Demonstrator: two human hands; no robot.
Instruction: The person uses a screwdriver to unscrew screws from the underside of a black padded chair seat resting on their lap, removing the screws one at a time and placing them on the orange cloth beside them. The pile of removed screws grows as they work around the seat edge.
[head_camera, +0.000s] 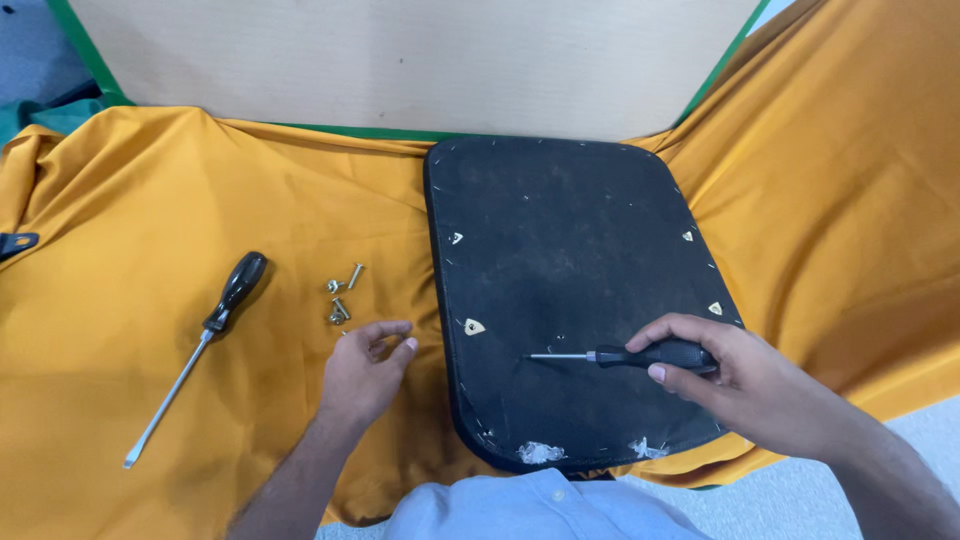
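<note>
While the right hand (745, 385) is clamped on a small black screwdriver (640, 355) — tip resting on the black seat pad (570, 260) — the left hand (365, 375) lies loosely open on the orange cloth (150, 200), fingers just near of the loose bolts (342, 295). A long screwdriver (200, 345) lies left, untouched.

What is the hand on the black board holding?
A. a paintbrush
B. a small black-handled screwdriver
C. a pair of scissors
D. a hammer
B: the right hand grips a small screwdriver with a black handle, its thin metal shaft pointing left across the black board.
</note>
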